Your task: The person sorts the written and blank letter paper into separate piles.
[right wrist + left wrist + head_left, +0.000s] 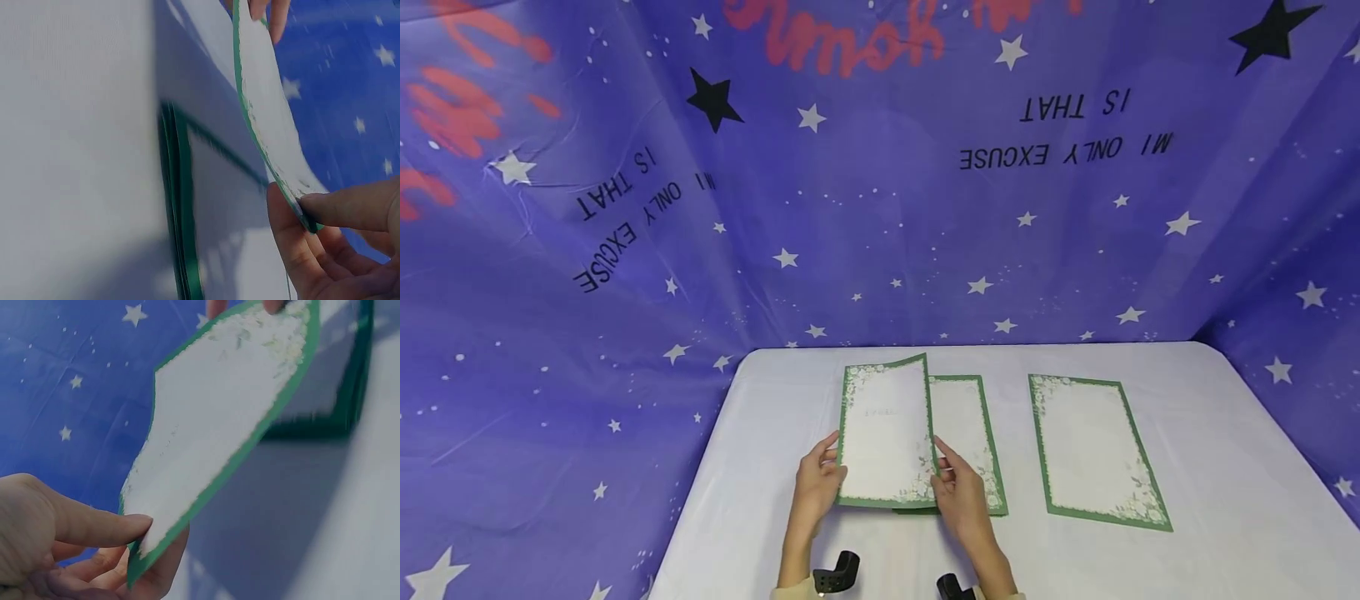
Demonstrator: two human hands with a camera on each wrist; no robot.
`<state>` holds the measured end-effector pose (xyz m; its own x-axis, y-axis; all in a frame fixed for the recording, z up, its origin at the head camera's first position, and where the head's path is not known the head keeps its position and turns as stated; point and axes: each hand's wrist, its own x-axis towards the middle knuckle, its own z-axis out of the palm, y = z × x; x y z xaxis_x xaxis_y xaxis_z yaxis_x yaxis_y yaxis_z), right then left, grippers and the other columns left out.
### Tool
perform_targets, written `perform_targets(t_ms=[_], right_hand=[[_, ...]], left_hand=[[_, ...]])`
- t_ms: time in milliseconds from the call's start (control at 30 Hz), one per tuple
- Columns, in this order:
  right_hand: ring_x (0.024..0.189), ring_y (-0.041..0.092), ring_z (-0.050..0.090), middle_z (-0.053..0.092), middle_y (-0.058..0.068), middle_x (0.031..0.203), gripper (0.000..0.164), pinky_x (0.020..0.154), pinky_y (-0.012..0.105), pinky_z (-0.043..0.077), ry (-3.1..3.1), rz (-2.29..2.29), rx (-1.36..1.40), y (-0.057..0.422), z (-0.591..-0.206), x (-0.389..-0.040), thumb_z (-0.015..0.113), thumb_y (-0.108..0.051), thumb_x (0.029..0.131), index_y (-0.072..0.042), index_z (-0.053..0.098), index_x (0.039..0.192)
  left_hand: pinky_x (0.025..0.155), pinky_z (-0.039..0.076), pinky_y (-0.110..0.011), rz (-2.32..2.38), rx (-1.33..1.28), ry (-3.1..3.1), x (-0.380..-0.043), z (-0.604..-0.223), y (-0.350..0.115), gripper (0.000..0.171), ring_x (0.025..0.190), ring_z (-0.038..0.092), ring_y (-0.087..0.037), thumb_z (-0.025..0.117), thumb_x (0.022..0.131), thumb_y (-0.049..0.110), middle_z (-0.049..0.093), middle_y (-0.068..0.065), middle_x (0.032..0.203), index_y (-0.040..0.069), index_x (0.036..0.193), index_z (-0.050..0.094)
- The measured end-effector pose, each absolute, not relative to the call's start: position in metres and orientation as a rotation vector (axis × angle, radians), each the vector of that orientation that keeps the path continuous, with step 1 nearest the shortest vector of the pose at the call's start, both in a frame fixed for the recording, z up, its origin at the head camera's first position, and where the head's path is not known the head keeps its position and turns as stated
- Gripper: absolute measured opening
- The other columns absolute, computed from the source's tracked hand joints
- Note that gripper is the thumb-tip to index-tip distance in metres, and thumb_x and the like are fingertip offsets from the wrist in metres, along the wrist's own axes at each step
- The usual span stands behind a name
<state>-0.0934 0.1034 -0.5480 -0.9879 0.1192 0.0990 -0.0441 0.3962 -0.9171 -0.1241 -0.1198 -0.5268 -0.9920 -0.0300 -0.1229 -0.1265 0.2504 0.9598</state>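
A sheet of paper [883, 442] with a green border and pale flowers in its corners is held up above the table, slightly bowed. My left hand [817, 483] pinches its left edge near the bottom, thumb on the printed face, as the left wrist view also shows. On the opposite edge my right hand [961, 497] pinches it between thumb and fingers. Behind and to the right, partly covered by the held sheet, lies a stack of similar sheets [966, 417]. In the right wrist view the stack's green edges [178, 206] show several layers.
Farther right on the white-covered table [1225, 467] lies a single green-bordered sheet [1093, 450], turned at a slight angle. A blue-purple cloth [880, 208] with stars and lettering hangs behind the table and at its sides.
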Motion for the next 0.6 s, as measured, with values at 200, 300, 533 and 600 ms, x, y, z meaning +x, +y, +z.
perform_targets(t_ms=[200,300,533,600], right_hand=[[0.075,0.004,0.047,0.057,0.01,0.1,0.057,0.062,0.02,0.047,-2.491,1.761,0.137,0.064,-0.551,-0.103,0.062,0.019,0.089,0.014,0.051,0.145],[0.073,0.002,0.045,0.058,0.01,0.101,0.056,0.061,0.02,0.045,-2.531,1.748,0.215,0.047,-0.554,-0.11,0.06,0.019,0.09,0.016,0.049,0.145],[0.075,0.006,0.043,0.057,0.013,0.103,0.056,0.06,0.02,0.043,-2.604,1.697,0.293,0.026,-0.56,-0.123,0.058,0.02,0.089,0.02,0.046,0.143],[0.075,0.006,0.042,0.055,0.011,0.1,0.056,0.061,0.02,0.043,-2.611,1.696,0.298,0.022,-0.565,-0.126,0.058,0.02,0.088,0.022,0.046,0.142]], left_hand=[[0.075,0.053,-0.031,1.736,-0.234,2.521,-0.127,-0.528,-0.16,0.058,0.108,0.063,-0.034,0.059,0.095,-0.011,0.056,-0.029,0.129,-0.009,0.152,0.045],[0.081,0.052,-0.035,1.655,-0.282,2.577,-0.131,-0.528,-0.18,0.058,0.112,0.059,-0.037,0.058,0.095,-0.011,0.055,-0.03,0.131,-0.009,0.152,0.045],[0.077,0.049,-0.032,1.555,-0.347,2.624,-0.14,-0.53,-0.199,0.057,0.112,0.055,-0.037,0.059,0.095,-0.011,0.051,-0.032,0.133,-0.01,0.151,0.046],[0.072,0.049,-0.03,1.536,-0.363,2.637,-0.142,-0.531,-0.199,0.057,0.108,0.056,-0.036,0.059,0.093,-0.012,0.052,-0.032,0.131,-0.012,0.149,0.047]])
